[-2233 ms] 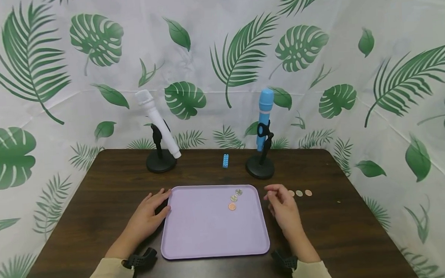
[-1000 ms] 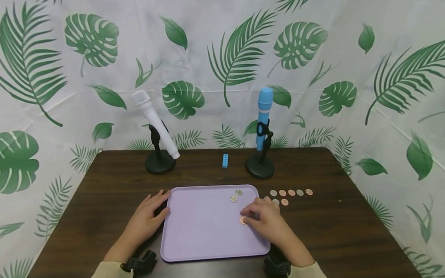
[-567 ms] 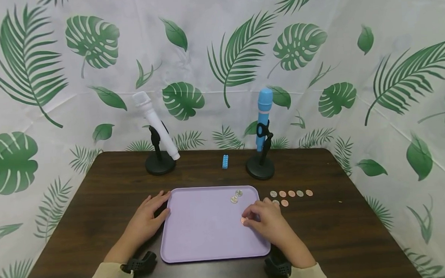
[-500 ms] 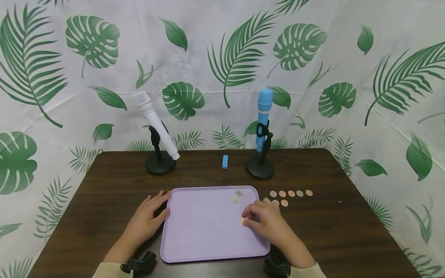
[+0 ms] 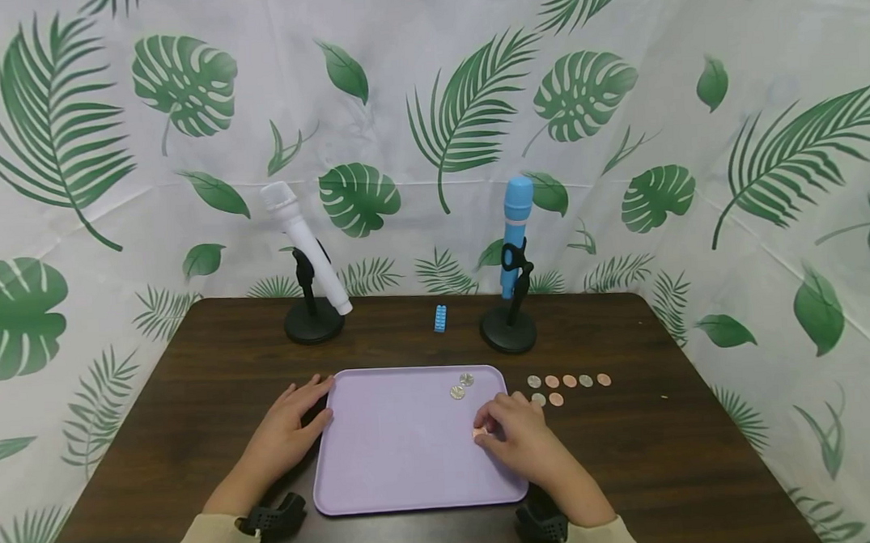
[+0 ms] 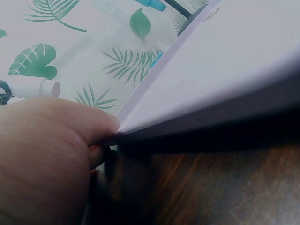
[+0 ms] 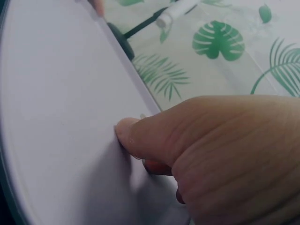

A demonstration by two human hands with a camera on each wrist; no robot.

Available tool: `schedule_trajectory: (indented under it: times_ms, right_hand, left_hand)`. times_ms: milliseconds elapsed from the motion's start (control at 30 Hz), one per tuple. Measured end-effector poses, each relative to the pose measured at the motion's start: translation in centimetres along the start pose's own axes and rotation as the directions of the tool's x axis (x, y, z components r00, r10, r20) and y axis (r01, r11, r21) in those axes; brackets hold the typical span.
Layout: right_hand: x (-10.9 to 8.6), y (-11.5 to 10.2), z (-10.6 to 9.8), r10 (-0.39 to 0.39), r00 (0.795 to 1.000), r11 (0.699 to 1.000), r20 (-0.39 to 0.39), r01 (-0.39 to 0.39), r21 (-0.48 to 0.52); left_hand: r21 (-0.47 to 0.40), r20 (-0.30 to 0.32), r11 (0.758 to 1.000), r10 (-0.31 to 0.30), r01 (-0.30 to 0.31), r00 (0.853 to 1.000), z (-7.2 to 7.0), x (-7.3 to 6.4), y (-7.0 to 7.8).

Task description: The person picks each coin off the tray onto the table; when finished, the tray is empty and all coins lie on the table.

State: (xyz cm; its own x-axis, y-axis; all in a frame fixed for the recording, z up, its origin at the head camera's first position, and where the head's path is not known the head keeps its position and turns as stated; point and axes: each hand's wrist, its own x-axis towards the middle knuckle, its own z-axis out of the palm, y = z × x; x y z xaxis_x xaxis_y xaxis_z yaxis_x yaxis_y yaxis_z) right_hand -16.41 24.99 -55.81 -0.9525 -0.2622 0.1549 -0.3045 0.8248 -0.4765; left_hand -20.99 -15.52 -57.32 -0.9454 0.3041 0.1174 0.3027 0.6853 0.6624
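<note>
My left hand (image 5: 284, 424) rests at the left rim of the lilac tray (image 5: 391, 443), its fingers spread and its fingertips touching the upper left corner. Over the right part of the tray, my right hand (image 5: 518, 434) curls its thumb and index finger round a copper coin (image 5: 478, 434), mostly covered by the fingers. Two silvery coins, an upper coin (image 5: 466, 379) and a lower coin (image 5: 457, 392), lie on the tray near its upper right corner. In the right wrist view the thumb (image 7: 150, 136) hides the copper coin almost fully.
Right of the tray, several copper and silvery coins (image 5: 569, 381) lie in two rows on the dark wooden table (image 5: 654, 456). Behind stand a white microphone (image 5: 310, 244) and a blue microphone (image 5: 516, 219) on black stands, with a small blue brick (image 5: 440, 318) between them.
My right hand has come from the table coins onto the tray, where the copper coin has shifted right and nearer me. Lately that coin shows less between the fingers. My left hand stays put.
</note>
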Motion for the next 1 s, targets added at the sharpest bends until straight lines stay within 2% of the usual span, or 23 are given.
schedule_trajectory:
  times_ms: [167, 367, 533, 733, 833, 1000]
  right_hand:
    - [0.11, -0.09, 0.07, 0.010, 1.000, 1.000, 0.027, -0.010, -0.008]
    - [0.17, -0.25, -0.04, 0.034, 0.999, 0.999, 0.014, -0.033, -0.010]
    - [0.09, -0.16, -0.01, 0.016, 1.000, 1.000, 0.025, -0.016, -0.025]
    - [0.10, 0.07, 0.16, 0.011, 0.999, 1.000, 0.041, -0.012, 0.020]
    - [0.11, 0.07, 0.09, 0.010, 1.000, 0.998, 0.019, -0.011, 0.058]
    - [0.16, 0.38, -0.47, -0.020, 0.997, 0.997, -0.078, 0.025, 0.066]
  left_hand:
    - [-0.004, 0.001, 1.000, 0.003, -0.003, 1.000, -0.02, -0.01, 0.00]
    - [-0.008, 0.007, 1.000, -0.005, 0.005, 1.000, -0.10, 0.05, 0.05]
    - [-0.009, 0.006, 1.000, 0.000, 0.001, 1.000, -0.16, 0.04, -0.04]
    - [-0.004, -0.007, 1.000, 0.013, -0.013, 1.000, -0.16, -0.03, 0.05]
    - [-0.003, -0.006, 1.000, 0.015, -0.015, 1.000, -0.17, -0.07, 0.10]
    - [-0.008, -0.001, 1.000, 0.010, -0.010, 1.000, -0.18, -0.06, 0.05]
